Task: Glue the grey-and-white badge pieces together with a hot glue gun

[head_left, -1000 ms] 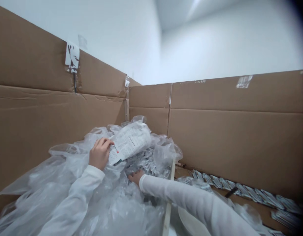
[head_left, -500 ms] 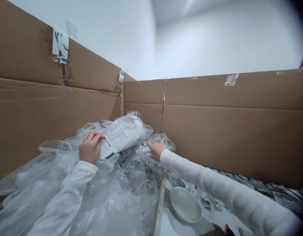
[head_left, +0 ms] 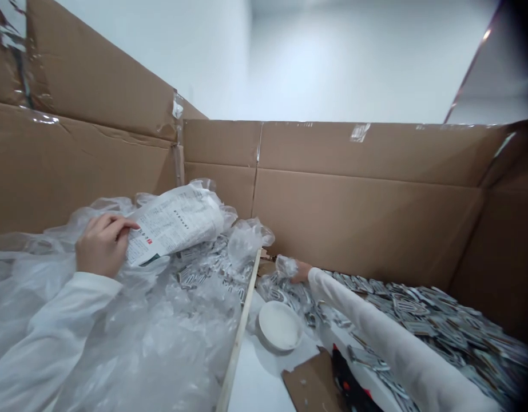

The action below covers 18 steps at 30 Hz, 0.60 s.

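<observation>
A printed newspaper sheet (head_left: pixel 178 220) lies slanted over the heap of clear plastic bags (head_left: pixel 169 343) on the left. My left hand (head_left: pixel 103 243) is at its near left corner, with bent fingers closed on the edge. Past the wooden strip, my right hand (head_left: pixel 301 271) is low by the far cardboard wall. Crumpled clear plastic from a bag (head_left: pixel 285 266) bunches at its fingers, which are mostly hidden. Grey looped pieces (head_left: pixel 285 294) show through and around the plastic below that hand.
The wooden strip (head_left: pixel 240 337) divides the surface. Right of it are a round white dish (head_left: pixel 281 325), a brown cardboard piece (head_left: pixel 310 383) and a black-and-red object (head_left: pixel 352 380). Many grey flat pieces (head_left: pixel 435 320) pile at the right. Tall cardboard walls (head_left: pixel 353 217) enclose everything.
My right hand has moved right and down from the plastic near the newspaper to beyond the wooden strip. My left hand stays at the newspaper. The view has turned right.
</observation>
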Motion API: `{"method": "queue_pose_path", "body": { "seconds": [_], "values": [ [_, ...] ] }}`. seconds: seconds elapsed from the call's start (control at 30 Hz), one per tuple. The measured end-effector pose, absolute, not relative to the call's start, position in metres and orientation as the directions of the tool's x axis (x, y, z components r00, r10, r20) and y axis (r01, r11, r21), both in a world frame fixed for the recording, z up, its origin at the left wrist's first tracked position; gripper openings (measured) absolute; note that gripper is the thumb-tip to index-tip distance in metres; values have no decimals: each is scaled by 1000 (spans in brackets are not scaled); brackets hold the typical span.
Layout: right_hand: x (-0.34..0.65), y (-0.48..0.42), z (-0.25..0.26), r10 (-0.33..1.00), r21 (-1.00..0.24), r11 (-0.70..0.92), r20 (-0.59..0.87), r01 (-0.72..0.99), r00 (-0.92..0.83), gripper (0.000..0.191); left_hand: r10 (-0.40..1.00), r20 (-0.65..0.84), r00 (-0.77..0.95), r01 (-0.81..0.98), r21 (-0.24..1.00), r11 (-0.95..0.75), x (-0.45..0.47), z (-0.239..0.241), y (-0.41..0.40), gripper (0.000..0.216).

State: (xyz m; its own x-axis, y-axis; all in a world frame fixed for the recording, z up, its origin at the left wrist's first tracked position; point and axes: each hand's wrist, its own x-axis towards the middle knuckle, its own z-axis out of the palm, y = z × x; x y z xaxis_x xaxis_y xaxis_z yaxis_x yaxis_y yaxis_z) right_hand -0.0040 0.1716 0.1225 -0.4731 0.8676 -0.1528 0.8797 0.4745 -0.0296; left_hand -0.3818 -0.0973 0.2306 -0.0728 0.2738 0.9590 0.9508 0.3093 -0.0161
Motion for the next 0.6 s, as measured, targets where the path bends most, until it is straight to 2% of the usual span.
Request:
{"method": "queue_pose_path", "body": {
  "seconds": [0.13, 0.2, 0.27, 0.33, 0.37, 0.4, 0.47, 0.5, 0.53, 0.6],
  "values": [
    [-9, 173, 111, 878, -18, 458, -147, 889, -455, 107, 281, 957, -77, 945, -20, 326, -383, 231, -98, 22],
    [-14, 164, 124, 868, -3, 485, -119, 874, -482, 113, 278, 957, -80, 940, -21, 341, -384, 231, -99, 21],
    [-25, 145, 148, 826, 21, 564, -19, 826, -564, 99, 277, 958, -75, 937, -28, 348, -385, 233, -100, 21],
    [-47, 119, 176, 731, 78, 647, 220, 759, -646, 63, 274, 960, -63, 938, -38, 346, -386, 234, -101, 21],
    [-64, 105, 187, 675, 78, 688, 295, 721, -676, 46, 273, 960, -57, 939, -42, 343, -386, 235, -101, 21],
    [-86, 92, 195, 590, 71, 764, 325, 641, -739, 38, 269, 962, -53, 939, -43, 341, -386, 236, -102, 22],
    [-138, 73, 197, 327, 92, 931, 221, 353, -919, 39, 259, 964, -51, 940, -41, 339, -386, 236, -102, 22],
    [-167, 67, 193, 215, 101, 968, 139, 230, -967, 49, 257, 965, -48, 941, -42, 337, -386, 236, -102, 22],
    [-197, 63, 186, 158, 109, 980, 96, 168, -983, 62, 257, 965, -44, 941, -46, 336, -386, 236, -102, 21],
    [-251, 60, 171, 139, 118, 981, 106, 151, -985, 61, 268, 963, -28, 942, -64, 329, -386, 235, -101, 20]
  ]
}}
